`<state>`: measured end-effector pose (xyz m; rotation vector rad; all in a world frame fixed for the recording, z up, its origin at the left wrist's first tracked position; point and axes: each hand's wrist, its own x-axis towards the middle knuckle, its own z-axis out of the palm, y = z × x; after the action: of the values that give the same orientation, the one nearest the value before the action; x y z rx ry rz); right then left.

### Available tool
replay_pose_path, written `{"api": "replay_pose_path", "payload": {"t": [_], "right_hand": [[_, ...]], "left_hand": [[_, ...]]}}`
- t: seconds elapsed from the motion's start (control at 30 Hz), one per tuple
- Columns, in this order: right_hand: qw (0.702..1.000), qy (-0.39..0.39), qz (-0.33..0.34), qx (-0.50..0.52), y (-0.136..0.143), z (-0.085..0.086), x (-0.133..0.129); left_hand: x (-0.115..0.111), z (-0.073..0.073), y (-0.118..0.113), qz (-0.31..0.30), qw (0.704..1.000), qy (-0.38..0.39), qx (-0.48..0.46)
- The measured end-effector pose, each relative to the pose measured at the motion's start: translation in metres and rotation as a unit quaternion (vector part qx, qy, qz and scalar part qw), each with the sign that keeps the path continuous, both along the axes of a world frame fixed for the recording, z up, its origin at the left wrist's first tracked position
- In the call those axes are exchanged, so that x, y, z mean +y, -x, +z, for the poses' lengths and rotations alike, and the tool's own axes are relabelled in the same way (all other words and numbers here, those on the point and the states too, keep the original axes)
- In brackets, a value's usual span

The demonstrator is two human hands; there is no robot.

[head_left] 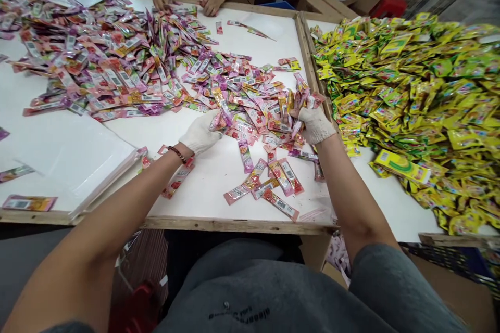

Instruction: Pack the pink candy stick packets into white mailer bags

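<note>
Narrow pink, purple and orange stick packets (246,114) lie loose on the white tabletop between my hands. My left hand (201,134), in a white knit glove, is closed on a few of these stick packets (222,106), which poke out past the fingers. On the right, my right hand (316,125), gloved the same way, is closed around several stick packets (299,96) near the wooden divider. Its fingertips are partly hidden by the packets. Closer to my body, scattered stick packets (279,177) lie flat, some crossing each other.
A large heap of stick packets (117,62) covers the far left. Yellow-green packets (414,88) are piled beyond the wooden divider (310,57). A stack of clear plastic bags (74,156) lies at left. Across the table, a co-worker's hands (211,2) handle packets. A wooden rim (234,225) edges the table.
</note>
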<state>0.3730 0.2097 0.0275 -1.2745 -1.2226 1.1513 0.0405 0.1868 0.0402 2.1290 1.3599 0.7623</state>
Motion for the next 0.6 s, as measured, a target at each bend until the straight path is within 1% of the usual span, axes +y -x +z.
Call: {"api": "replay_pose_path", "payload": {"t": [0.07, 0.1, 0.13, 0.17, 0.2, 0.27, 0.3, 0.33, 0.37, 0.4, 0.43, 0.47, 0.5, 0.53, 0.6], "right_hand": [[0.998, -0.023, 0.037, -0.043, -0.006, 0.002, -0.006], [0.993, -0.038, 0.058, -0.097, -0.007, 0.003, -0.01], [0.98, -0.051, 0.086, -0.173, -0.007, 0.003, -0.014], [0.956, -0.059, 0.12, -0.261, -0.006, 0.002, -0.018], [0.919, -0.06, 0.157, -0.356, -0.003, 0.0, -0.022], [0.818, -0.048, 0.216, -0.531, 0.006, -0.003, -0.029], [0.767, -0.037, 0.231, -0.597, 0.011, -0.005, -0.031], [0.727, -0.027, 0.237, -0.644, 0.015, -0.006, -0.033], [0.701, -0.021, 0.236, -0.673, 0.018, -0.008, -0.035], [0.69, -0.022, 0.23, -0.686, 0.02, -0.009, -0.036], [0.693, -0.032, 0.219, -0.686, 0.02, -0.01, -0.037], [0.708, -0.047, 0.203, -0.675, 0.017, -0.01, -0.037], [0.732, -0.059, 0.183, -0.654, 0.014, -0.009, -0.038], [0.762, -0.063, 0.158, -0.625, 0.009, -0.009, -0.038], [0.825, -0.042, 0.11, -0.553, 0.0, -0.007, -0.038]], "left_hand": [[-0.007, 0.007, -0.004, -0.005, 0.998, 0.041, 0.043], [-0.01, 0.01, -0.008, -0.018, 0.996, 0.054, 0.075], [-0.014, 0.011, -0.014, -0.041, 0.991, 0.059, 0.114], [-0.018, 0.012, -0.021, -0.075, 0.983, 0.055, 0.157], [-0.021, 0.01, -0.029, -0.119, 0.971, 0.044, 0.201], [-0.028, 0.005, -0.046, -0.205, 0.937, 0.006, 0.283], [-0.031, 0.001, -0.054, -0.236, 0.918, -0.012, 0.318], [-0.033, -0.003, -0.061, -0.252, 0.902, -0.027, 0.349], [-0.035, -0.007, -0.065, -0.257, 0.891, -0.038, 0.374], [-0.036, -0.01, -0.067, -0.255, 0.882, -0.047, 0.393], [-0.037, -0.013, -0.067, -0.251, 0.877, -0.059, 0.405], [-0.038, -0.014, -0.066, -0.247, 0.874, -0.073, 0.413], [-0.039, -0.015, -0.062, -0.244, 0.871, -0.091, 0.416], [-0.041, -0.016, -0.059, -0.245, 0.868, -0.109, 0.418], [-0.044, -0.016, -0.051, -0.257, 0.858, -0.125, 0.427]]}}
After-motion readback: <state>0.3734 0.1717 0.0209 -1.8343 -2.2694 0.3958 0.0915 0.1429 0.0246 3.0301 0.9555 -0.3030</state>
